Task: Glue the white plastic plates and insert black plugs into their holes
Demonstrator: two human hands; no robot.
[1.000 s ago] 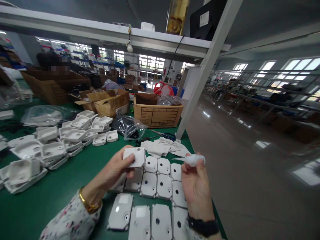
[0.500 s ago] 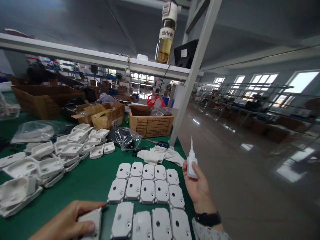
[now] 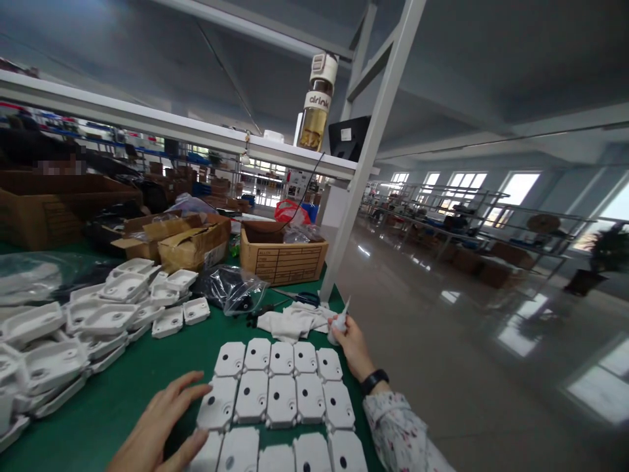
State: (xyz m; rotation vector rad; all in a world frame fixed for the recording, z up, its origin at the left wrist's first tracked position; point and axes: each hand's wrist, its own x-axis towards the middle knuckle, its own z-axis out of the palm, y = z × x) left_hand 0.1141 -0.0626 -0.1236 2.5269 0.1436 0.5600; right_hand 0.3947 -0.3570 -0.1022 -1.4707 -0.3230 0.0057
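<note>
Three rows of white covers (image 3: 282, 404) are showing; at their nine o'clock my left hand (image 3: 162, 423) is sitting spread, probably straightening them; at one, my right hand (image 3: 357, 351) is pinching a bottle (image 3: 339, 322); next move's wanting lightness.

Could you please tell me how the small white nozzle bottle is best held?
The small white bottle is probably best gripped around its wider body, from the right, as the right hand does: its thin nozzle points up, leaving the tip free.
</note>
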